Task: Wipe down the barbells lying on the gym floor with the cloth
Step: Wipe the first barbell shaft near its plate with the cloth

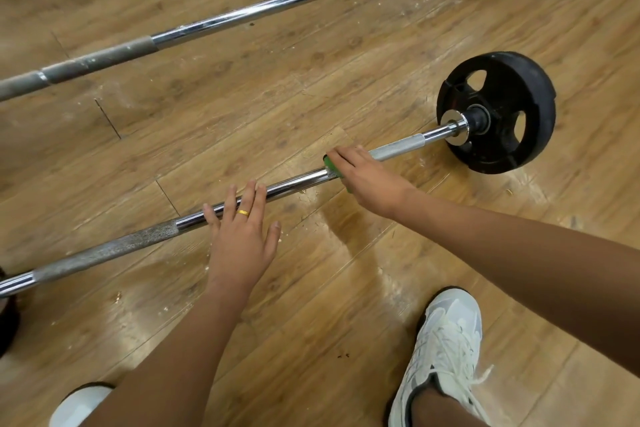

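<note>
Steadying the near barbell [294, 184] with your flat left hand [242, 239], you are gripping the soft green cloth [328, 163] round its shaft with your right hand [367, 178]; likely heavy, stiff, slick chrome.

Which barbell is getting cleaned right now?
Two barbells lie on the wooden floor. It is the nearer barbell, closest to the laced white shoe. Only it, not the far barbell, has the left hand resting on it and the right hand holding a green cloth against it.

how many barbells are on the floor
2. The near barbell lies under the left hand and the cloth in the right hand; the far barbell runs across the top. More may lie unseen.
</note>
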{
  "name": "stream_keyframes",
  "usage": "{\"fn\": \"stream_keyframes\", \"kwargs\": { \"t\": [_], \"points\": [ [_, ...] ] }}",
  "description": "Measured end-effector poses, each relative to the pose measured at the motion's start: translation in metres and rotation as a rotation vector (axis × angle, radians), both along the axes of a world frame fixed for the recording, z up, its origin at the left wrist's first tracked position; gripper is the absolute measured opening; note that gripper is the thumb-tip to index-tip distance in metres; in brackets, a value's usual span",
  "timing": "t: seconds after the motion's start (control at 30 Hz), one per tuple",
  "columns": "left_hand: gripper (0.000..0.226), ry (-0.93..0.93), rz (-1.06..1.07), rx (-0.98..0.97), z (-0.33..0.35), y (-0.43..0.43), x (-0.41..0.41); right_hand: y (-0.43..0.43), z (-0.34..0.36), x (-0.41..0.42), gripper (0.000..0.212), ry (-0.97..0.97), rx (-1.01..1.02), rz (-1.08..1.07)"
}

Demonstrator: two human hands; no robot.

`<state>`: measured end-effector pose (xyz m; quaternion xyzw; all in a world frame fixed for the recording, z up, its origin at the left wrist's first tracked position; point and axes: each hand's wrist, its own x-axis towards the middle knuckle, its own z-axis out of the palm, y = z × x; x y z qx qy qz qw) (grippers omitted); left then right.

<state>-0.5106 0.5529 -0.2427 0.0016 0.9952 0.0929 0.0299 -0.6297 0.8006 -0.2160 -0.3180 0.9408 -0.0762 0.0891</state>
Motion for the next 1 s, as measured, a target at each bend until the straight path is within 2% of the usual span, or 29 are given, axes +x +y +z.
{"fn": "stream_keyframes", "kwargs": {
  "t": [0.2, 0.47, 0.7, 0.87, 1.0],
  "points": [
    [0.068, 0.0, 0.016, 0.047, -0.001, -0.003, -0.008, 0.015, 0.005, -0.012, 0.061, -0.05, -0.005, -0.07],
    [0.072, 0.015, 0.048, 0.069, -0.003, 0.001, -0.015, -0.028, -0.012, -0.008, 0.078, -0.054, -0.015, 0.072],
    [0.072, -0.001, 0.008, -0.001, -0.007, -0.004, -0.021, -0.006, 0.014, -0.011, 0.076, -0.007, 0.003, -0.11],
    [0.071, 0.005, 0.032, 0.019, -0.004, -0.004, -0.032, -0.047, 0.007, -0.008, 0.079, -0.051, 0.02, 0.037],
    [0.071, -0.004, 0.039, 0.036, -0.003, -0.009, -0.042, -0.047, 0.007, -0.023, 0.08, -0.026, 0.045, 0.047]
  ]
}}
